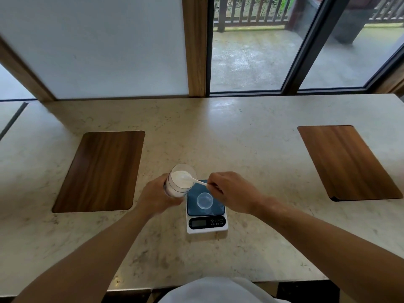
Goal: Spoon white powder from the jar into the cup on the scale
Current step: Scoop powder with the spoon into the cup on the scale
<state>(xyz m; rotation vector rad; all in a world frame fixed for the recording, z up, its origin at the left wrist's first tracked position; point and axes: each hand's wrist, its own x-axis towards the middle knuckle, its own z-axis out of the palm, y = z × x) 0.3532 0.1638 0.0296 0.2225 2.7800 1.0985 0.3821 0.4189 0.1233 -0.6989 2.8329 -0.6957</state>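
My left hand [156,196] grips a clear jar [179,184] of white powder, tilted toward the right, just left of the scale. My right hand [231,191] pinches the handle of a white plastic spoon [197,182], whose bowl is inside the jar's mouth on the powder. A small clear cup [204,200] stands upright on the blue platform of the white kitchen scale [206,228], below and between both hands. The cup looks empty.
The scale sits near the front of a pale marble counter [251,138]. Two wooden boards are set into it, one at the left [100,171] and one at the right [347,162]. A wall panel and glass doors rise behind the counter.
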